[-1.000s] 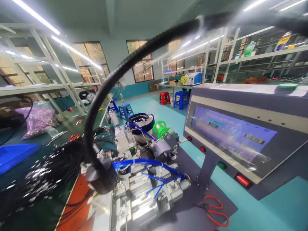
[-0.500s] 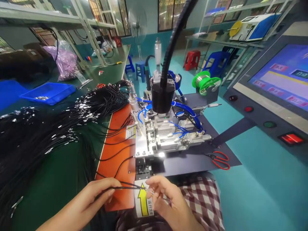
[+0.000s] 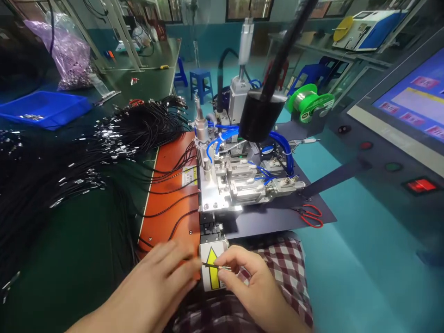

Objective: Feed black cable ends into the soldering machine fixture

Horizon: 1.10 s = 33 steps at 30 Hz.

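Observation:
A thin black cable [image 3: 209,265] runs between my two hands, just in front of the machine. Its stripped end shows fine coloured wires. My left hand [image 3: 166,273], partly smeared by motion, is closed round the cable, which comes out at its fingertips. My right hand [image 3: 248,273] pinches the cable near its bare end between thumb and forefinger. Below the cable lies a white label with a yellow arrow [image 3: 212,277]. Beyond my hands, several black cables cross an orange plate [image 3: 166,173] into the silver edge of the machine [image 3: 239,189].
Bundles of black cables [image 3: 145,122] with shiny ends cover the left bench. A blue tray [image 3: 52,122] holds small metal parts. Red-handled scissors [image 3: 312,216] rest on the dark base plate, below a green solder-wire spool [image 3: 307,102]. A screen panel [image 3: 405,134] stands at right.
My left hand has moved right, closer to my right hand, leaving a shorter length of cable between them. The view has tipped downward, and the cable's coloured wires now show at my right fingertips.

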{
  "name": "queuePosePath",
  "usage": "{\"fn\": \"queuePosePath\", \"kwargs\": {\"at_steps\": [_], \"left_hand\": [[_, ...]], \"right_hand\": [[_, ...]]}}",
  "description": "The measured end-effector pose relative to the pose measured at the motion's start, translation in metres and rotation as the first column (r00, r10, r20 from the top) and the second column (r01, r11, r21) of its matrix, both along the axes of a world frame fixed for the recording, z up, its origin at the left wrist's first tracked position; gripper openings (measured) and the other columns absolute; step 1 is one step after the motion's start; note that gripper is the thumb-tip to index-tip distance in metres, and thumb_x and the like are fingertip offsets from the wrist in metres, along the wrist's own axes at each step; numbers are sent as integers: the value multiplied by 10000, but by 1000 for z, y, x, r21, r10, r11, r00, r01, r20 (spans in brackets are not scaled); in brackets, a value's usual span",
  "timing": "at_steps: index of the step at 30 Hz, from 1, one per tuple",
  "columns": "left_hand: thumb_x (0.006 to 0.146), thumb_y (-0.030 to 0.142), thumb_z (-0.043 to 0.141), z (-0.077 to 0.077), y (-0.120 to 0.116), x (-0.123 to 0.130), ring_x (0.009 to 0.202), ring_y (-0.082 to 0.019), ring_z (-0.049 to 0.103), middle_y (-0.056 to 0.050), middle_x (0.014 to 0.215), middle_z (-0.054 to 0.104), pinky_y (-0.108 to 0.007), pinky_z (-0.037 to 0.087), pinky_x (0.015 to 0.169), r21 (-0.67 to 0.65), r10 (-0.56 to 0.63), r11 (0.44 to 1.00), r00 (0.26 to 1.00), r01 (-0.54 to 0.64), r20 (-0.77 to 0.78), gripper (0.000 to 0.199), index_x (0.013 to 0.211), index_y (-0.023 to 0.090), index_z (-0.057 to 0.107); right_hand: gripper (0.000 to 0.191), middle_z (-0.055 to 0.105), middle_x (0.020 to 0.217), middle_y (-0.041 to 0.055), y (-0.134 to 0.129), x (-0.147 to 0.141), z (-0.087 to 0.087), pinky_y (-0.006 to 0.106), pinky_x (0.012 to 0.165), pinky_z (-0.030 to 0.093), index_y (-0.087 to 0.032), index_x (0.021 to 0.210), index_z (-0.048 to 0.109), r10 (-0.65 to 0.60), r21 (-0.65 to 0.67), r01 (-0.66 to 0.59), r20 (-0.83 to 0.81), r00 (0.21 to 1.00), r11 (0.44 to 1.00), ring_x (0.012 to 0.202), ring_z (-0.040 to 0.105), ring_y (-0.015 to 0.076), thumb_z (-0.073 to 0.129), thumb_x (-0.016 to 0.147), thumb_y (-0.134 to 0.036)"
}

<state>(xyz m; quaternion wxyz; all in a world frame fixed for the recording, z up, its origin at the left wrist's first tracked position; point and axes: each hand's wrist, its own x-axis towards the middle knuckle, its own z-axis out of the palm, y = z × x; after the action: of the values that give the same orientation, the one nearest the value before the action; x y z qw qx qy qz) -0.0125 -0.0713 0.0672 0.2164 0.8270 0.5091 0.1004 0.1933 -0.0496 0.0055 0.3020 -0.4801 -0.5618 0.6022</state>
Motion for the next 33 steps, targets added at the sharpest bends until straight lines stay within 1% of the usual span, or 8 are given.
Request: {"fn": "queuePosePath", "kwargs": {"at_steps": [2, 6, 9, 13, 15, 19, 24, 33], "left_hand": [[920, 293, 413, -4, 15, 12, 839, -174, 564, -30, 925, 627, -262, 460, 760, -139, -3, 990, 996, 15, 85, 201, 990, 239, 594], [959, 289, 306, -13, 32, 21, 627, -124, 535, 14, 731, 593, -205, 411, 566, -404, 50, 914, 978, 36, 201, 292, 847, 212, 564], [958, 305, 312, -17, 32, 22, 636, -133, 529, 12, 714, 578, -222, 399, 582, -373, 66, 928, 982, 5, 179, 292, 819, 208, 550], [943, 299, 350, -12, 37, 28, 764, -168, 550, -15, 844, 603, -271, 420, 700, -257, 15, 965, 974, 44, 226, 215, 951, 212, 547], [953, 296, 322, -10, 42, 31, 724, -150, 551, -1, 826, 604, -258, 418, 670, -350, 45, 934, 950, 70, 309, 230, 998, 217, 533], [950, 368, 337, -19, 48, 33, 629, -127, 516, 29, 731, 570, -228, 386, 558, -536, 268, 844, 865, 1, 425, 273, 1131, 236, 492], [942, 413, 365, -33, 45, 27, 682, -133, 518, 34, 742, 542, -231, 401, 601, -600, 349, 800, 809, 6, 473, 344, 1247, 269, 435], [948, 392, 363, -37, 39, 22, 1068, -154, 525, 44, 1198, 569, -250, 405, 917, -569, 372, 821, 797, -43, 476, 332, 1269, 371, 442]], "right_hand": [[90, 604, 733, -16, -1, -1, 2, 238, 658, 422, -208, 796, 670, -9, -1, 9, -15, 1000, 1000, 674, 522, 131, 606, 759, -156], [110, 598, 716, -12, 1, 1, 4, 237, 628, 434, -192, 857, 651, -81, -67, 78, -39, 996, 995, 661, 528, 133, 624, 751, -188], [50, 588, 680, -12, 4, 2, 3, 235, 612, 433, -179, 795, 642, -125, -67, 124, -26, 992, 990, 626, 508, 123, 603, 774, -201], [96, 584, 669, -10, 11, 1, 3, 221, 590, 408, -169, 738, 637, -157, -55, 155, -45, 986, 986, 608, 482, 107, 591, 803, -223], [105, 584, 670, -11, 15, 2, 1, 214, 561, 398, -167, 776, 637, -159, -121, 143, -136, 978, 982, 585, 477, 98, 612, 801, -265], [208, 584, 670, -15, 22, 4, -7, 192, 501, 373, -161, 827, 619, -195, -276, 95, -361, 912, 956, 505, 454, 65, 617, 809, -369], [180, 582, 644, -27, 26, -1, -15, 164, 475, 338, -159, 793, 603, -217, -301, 98, -394, 893, 949, 482, 456, 46, 672, 776, -324], [125, 545, 598, -45, 24, -10, -16, 164, 456, 365, -173, 769, 617, -205, -266, 104, -389, 898, 958, 467, 435, 50, 692, 750, -271]]}}
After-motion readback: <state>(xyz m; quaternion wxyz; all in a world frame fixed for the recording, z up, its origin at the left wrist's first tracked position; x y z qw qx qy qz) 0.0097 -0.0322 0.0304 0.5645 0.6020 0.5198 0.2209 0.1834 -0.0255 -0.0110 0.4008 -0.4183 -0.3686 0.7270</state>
